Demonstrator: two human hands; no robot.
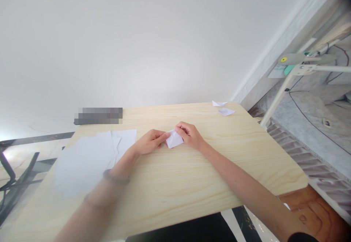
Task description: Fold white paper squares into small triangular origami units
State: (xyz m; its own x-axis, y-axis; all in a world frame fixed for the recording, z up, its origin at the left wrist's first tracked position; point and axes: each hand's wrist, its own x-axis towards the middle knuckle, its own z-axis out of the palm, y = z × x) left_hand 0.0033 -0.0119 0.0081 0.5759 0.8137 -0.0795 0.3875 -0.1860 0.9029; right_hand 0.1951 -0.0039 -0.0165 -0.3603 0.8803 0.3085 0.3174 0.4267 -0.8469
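A small folded white paper (174, 140) is held between both hands above the middle of the table. My left hand (151, 141) pinches its left side, with the thumb lying on top. At the upper right edge, my right hand (189, 135) grips the same paper with thumb and fingers closed. Crease lines cross the paper's face. The undersides of the fingers are partly hidden behind it.
White paper sheets (85, 161) lie spread on the wooden table (175, 194) at left. Two folded paper pieces (226, 111) rest near the far right corner. A blurred-out dark object (98, 116) sits at the far left edge. A white metal frame (282, 95) stands beyond the right side.
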